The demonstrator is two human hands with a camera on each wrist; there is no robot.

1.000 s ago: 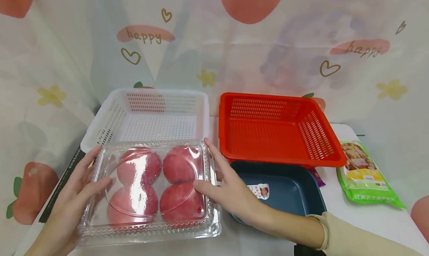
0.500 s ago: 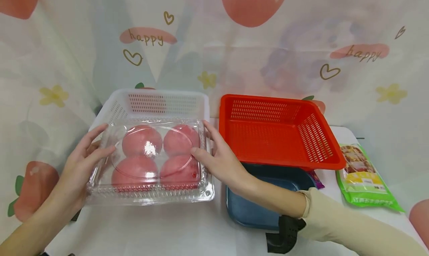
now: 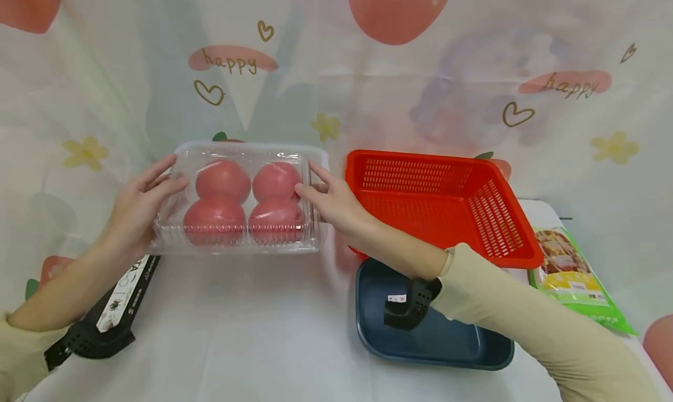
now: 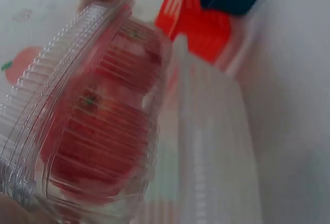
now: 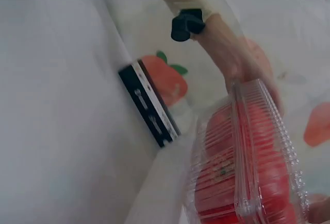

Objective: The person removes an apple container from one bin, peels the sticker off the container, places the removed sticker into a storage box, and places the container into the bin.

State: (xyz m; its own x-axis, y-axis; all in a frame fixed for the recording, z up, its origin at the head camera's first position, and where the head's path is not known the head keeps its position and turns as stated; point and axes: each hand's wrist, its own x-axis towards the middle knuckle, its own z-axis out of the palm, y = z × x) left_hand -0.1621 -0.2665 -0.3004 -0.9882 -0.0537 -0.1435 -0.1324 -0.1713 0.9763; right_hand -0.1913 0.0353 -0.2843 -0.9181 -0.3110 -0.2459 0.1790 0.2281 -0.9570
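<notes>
A clear plastic clamshell box holding several round red fruits that look like tomatoes is held up in both hands in the head view. My left hand grips its left end, thumb on top of the lid. At the opposite end my right hand pinches the edge, thumb over the lid. Behind and below the box stands a white slotted basket, mostly hidden by it. In the left wrist view, the box's ribbed side is tilted above the white basket's wall.
Right of the white basket stands a red slotted basket. A dark blue basin sits in front of it. At the far right lies a green food packet. A black and white box lies under the left forearm on the white table.
Both hands have carried the clamshell box away from me, from the front of the table to over the white basket. More of the black and white box now shows.
</notes>
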